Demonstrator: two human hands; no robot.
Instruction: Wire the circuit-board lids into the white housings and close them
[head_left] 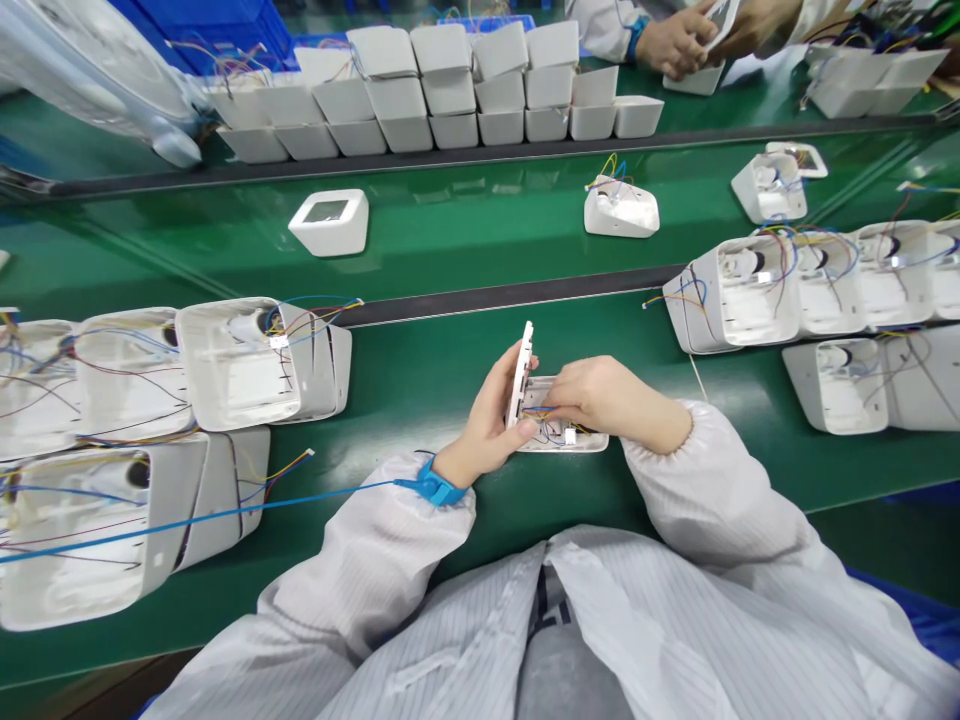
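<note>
My left hand (487,425) is closed round a thin white cover panel (520,370), which it holds upright on edge. A blue strap (437,487) with a blue cord circles that wrist. My right hand (596,393) is pinched on the coloured wires (541,412) inside a white plastic housing (570,440) that lies open on the green table. The panel stands at the housing's left side. Both arms wear white striped sleeves.
White wired housings lie in a cluster at left (240,360) and in rows at right (739,295). A conveyor belt (465,225) carries a few single units. Stacked white shells (450,90) stand beyond it. Another person's hands (682,40) work at the far side.
</note>
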